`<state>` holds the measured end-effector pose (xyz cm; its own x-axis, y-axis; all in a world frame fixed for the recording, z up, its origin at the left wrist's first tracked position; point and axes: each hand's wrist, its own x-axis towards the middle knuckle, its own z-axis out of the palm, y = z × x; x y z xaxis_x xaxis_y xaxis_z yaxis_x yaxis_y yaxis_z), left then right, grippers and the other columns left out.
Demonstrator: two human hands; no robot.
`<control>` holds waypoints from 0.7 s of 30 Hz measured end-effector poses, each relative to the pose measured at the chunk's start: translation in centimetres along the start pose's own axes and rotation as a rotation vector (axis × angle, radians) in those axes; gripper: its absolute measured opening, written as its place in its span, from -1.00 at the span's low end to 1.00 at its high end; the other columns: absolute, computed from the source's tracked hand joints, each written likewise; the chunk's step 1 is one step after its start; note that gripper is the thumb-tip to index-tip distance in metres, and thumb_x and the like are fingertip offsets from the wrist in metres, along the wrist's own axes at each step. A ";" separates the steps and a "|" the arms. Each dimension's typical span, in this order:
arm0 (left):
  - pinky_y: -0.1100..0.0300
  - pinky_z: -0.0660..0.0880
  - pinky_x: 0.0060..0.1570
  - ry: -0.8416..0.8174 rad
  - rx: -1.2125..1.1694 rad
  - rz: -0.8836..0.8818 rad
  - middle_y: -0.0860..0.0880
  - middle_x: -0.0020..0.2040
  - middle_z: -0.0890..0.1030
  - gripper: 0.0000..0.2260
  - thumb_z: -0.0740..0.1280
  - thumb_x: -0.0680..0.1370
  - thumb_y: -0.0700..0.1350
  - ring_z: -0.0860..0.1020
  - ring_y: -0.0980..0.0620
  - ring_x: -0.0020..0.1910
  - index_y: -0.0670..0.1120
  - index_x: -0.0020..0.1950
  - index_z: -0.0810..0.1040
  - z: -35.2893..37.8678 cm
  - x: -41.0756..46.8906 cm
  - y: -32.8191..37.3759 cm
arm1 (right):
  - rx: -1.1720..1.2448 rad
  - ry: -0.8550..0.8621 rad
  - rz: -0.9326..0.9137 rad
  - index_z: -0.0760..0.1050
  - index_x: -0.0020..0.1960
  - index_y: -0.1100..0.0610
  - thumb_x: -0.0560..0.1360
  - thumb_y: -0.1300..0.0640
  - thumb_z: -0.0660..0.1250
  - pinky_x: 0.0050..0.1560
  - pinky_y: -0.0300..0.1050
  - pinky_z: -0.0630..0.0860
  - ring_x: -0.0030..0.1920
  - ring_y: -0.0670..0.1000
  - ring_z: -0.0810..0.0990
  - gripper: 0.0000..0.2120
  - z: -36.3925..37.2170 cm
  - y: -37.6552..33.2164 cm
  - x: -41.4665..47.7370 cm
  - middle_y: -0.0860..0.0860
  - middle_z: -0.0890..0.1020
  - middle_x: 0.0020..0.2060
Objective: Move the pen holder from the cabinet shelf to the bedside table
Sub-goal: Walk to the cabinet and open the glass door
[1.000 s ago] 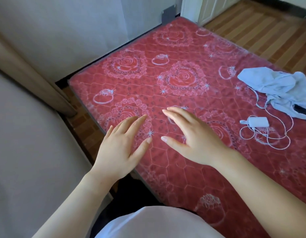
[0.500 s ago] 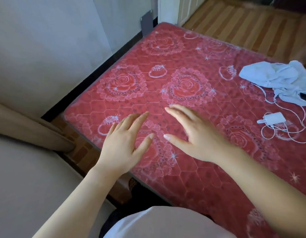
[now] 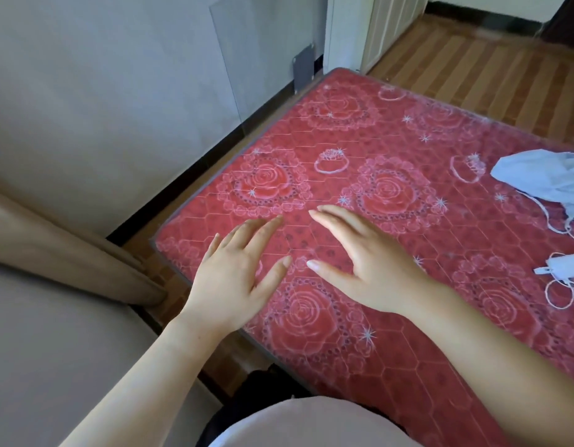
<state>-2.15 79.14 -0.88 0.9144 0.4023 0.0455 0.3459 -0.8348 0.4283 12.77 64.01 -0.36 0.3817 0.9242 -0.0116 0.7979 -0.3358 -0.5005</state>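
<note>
I can't find the pen holder in my view; both hands are empty
My left hand and right hand hover palm-down over the red mattress, fingers straight and spread, gripping nothing, thumb tips near each other. A pale cloth and a white charger lie at the right; a beige curtain hangs at the left

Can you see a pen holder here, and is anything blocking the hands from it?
No pen holder, cabinet or bedside table is in view, so blockage cannot be judged. The left hand and right hand are spread open and empty over the red mattress.
</note>
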 end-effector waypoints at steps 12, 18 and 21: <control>-0.17 0.26 0.33 0.053 0.019 0.006 0.05 0.38 0.37 -0.47 -0.06 0.52 0.31 0.32 0.01 0.37 0.13 0.44 0.17 -4.7 7.4 -12.9 | -0.005 0.028 -0.020 0.05 0.49 -0.07 0.49 -0.29 0.10 0.27 -0.12 0.23 0.44 -0.11 0.15 -0.35 2.3 -4.3 13.8 -0.16 0.08 0.49; -0.21 0.26 0.31 -0.015 0.042 0.095 0.04 0.38 0.38 -0.46 -0.08 0.52 0.31 0.33 -0.01 0.37 0.14 0.44 0.16 -11.4 14.6 -23.2 | 0.035 0.130 0.064 0.07 0.49 -0.06 0.49 -0.27 0.12 0.29 -0.11 0.21 0.44 -0.11 0.15 -0.36 4.3 -9.3 25.5 -0.14 0.11 0.48; -0.22 0.29 0.28 -0.027 0.064 0.139 0.03 0.39 0.38 -0.46 -0.09 0.52 0.30 0.35 -0.04 0.35 0.14 0.45 0.14 -14.8 17.9 -27.0 | 0.052 0.152 0.094 0.05 0.49 -0.09 0.50 -0.27 0.12 0.31 -0.10 0.19 0.44 -0.11 0.14 -0.37 4.4 -11.4 30.2 -0.15 0.11 0.48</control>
<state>1.71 114.44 1.76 0.9594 0.2717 0.0756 0.2277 -0.9044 0.3609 13.14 96.50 1.14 0.5229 0.8497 0.0681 0.7314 -0.4062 -0.5477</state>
